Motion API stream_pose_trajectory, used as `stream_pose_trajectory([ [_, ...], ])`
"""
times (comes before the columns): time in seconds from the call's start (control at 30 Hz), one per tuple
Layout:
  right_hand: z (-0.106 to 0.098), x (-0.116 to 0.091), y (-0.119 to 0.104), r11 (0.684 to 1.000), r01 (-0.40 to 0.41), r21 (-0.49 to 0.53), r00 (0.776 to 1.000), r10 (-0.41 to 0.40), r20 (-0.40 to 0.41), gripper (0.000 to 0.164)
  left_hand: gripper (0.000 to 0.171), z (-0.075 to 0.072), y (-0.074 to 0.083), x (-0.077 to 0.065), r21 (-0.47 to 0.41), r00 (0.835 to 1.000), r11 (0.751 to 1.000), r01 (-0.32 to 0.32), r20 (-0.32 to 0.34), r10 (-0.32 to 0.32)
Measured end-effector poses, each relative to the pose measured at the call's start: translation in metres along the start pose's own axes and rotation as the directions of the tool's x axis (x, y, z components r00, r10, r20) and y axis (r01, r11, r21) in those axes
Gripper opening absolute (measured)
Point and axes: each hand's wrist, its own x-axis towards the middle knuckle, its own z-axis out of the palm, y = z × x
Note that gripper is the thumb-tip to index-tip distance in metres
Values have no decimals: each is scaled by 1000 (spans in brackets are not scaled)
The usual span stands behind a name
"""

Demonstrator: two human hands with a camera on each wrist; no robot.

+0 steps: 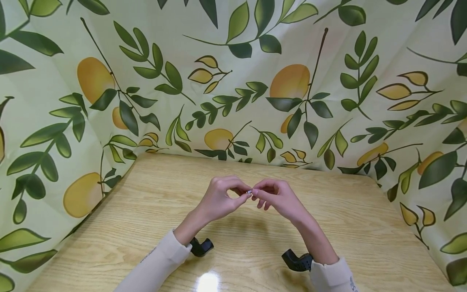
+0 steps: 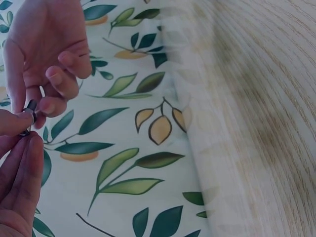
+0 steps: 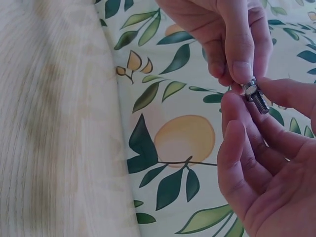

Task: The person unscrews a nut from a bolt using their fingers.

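Note:
A small silver bolt (image 3: pixel 261 102) with a threaded shank and a hexagonal part is between the fingertips of both hands, above the wooden table. My left hand (image 1: pixel 220 198) pinches it between thumb and index finger, coming from the left. From the other side, my right hand (image 1: pixel 280 198) has its thumb and index finger at the hexagonal part, its other fingers loosely bent. In the right wrist view the threaded end sticks out past the right thumb. The left wrist view shows the bolt (image 2: pixel 31 105) dark and partly hidden by the left thumb.
The light wooden table (image 1: pixel 153 227) spreads below both hands. A cloth (image 1: pixel 248 101) printed with leaves and orange fruit hangs behind it and along the sides. Black curved mounts sit at the left wrist (image 1: pixel 202 246) and right wrist (image 1: pixel 296 260), under beige sleeves.

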Motion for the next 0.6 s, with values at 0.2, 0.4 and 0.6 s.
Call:
stream_pose_trajectory([
  [0.2, 2, -2, -2, 999, 17, 29, 1000, -16, -24, 21, 8, 0, -1, -1, 5, 1000, 1000, 0, -6, 0],
  [0.4, 1, -2, -2, 1000, 12, 12, 1000, -12, -13, 24, 9, 1, -2, -1, 4, 1000, 1000, -13, -13, 13],
  [0.6, -1, 0, -1, 1000, -10, 1, 1000, 10, 26, 29, 11, 1, -2, 0, -7, 1000, 1000, -24, -15, 24],
])
